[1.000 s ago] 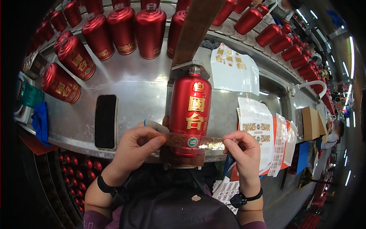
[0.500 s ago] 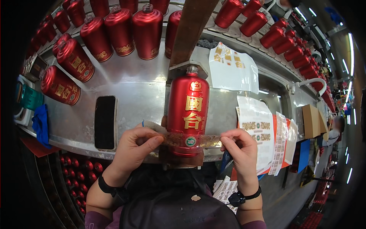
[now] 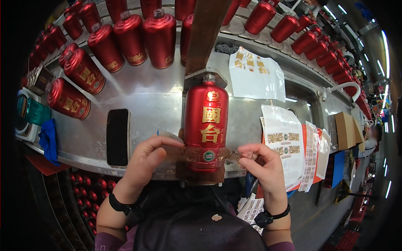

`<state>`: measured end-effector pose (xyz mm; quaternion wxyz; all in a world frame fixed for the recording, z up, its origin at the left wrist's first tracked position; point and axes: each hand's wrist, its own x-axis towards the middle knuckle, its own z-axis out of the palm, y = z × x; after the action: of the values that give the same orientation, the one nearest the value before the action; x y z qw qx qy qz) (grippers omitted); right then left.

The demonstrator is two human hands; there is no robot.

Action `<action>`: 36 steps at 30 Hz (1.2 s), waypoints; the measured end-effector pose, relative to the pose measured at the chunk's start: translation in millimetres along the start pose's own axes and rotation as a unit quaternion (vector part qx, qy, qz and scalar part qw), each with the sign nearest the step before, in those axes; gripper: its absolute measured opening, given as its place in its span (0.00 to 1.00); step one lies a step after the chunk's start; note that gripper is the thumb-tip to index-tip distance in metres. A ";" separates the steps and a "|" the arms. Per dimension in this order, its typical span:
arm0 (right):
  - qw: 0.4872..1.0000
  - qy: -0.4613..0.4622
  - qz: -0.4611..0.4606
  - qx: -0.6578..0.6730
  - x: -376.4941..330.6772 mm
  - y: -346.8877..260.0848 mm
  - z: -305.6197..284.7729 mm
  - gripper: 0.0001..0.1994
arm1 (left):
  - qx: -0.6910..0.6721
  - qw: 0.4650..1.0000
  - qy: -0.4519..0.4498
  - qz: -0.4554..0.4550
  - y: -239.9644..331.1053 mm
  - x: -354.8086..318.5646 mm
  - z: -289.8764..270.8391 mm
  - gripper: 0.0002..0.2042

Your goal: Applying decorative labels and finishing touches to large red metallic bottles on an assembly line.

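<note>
A red bottle (image 3: 206, 108) with gold lettering lies on its back in a brown cradle (image 3: 199, 178), neck pointing away from me. Across its lower part runs a clear decal strip (image 3: 228, 154) with a gold pattern, a green round emblem at its middle. My right hand (image 3: 264, 165) pinches the strip's right end between thumb and fingers, just off the bottle's side. At the left end, my left hand (image 3: 146, 158) has its thumb apart and its fingers stretched toward the bottle, the fingertips touching or close to the strip.
Left of the bottle lies a black phone (image 3: 117, 137). Several red bottles (image 3: 160, 39) stand or lean behind it. A brown post (image 3: 205, 37) rises beyond the neck. To the right are a white decal sheet (image 3: 256, 79), more decal sheets (image 3: 282, 144), a sink (image 3: 299, 109) and a cardboard box (image 3: 347, 130).
My left hand has let go of the strip's left end, its thumb moving away from the fingers. My right hand has come slightly closer to the bottle, still pinching. The strip's left part lies nearer the bottle.
</note>
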<state>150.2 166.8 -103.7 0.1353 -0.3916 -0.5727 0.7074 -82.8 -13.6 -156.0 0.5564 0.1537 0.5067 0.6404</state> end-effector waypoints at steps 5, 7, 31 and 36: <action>0.994 -0.016 -0.037 -0.098 -0.5 -4.7 -0.2 0.08 | 0.223 0.973 0.008 0.063 13.4 1.5 9.6 0.07; 0.990 -0.003 -0.081 -0.113 1.2 -5.6 3.8 0.07 | 0.204 0.978 0.007 0.055 16.0 4.5 9.9 0.06; 0.999 0.016 -0.019 -0.040 11.8 8.8 10.6 0.05 | 0.107 0.993 0.017 0.040 13.0 4.8 4.4 0.04; 0.999 0.024 -0.015 -0.032 15.0 12.7 12.5 0.06 | 0.108 0.992 0.015 0.058 12.0 6.4 4.0 0.04</action>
<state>134.7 163.7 -120.8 0.1472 -0.4037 -0.5978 0.6767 -88.6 -4.5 -146.7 0.4910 0.2321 0.5715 0.6151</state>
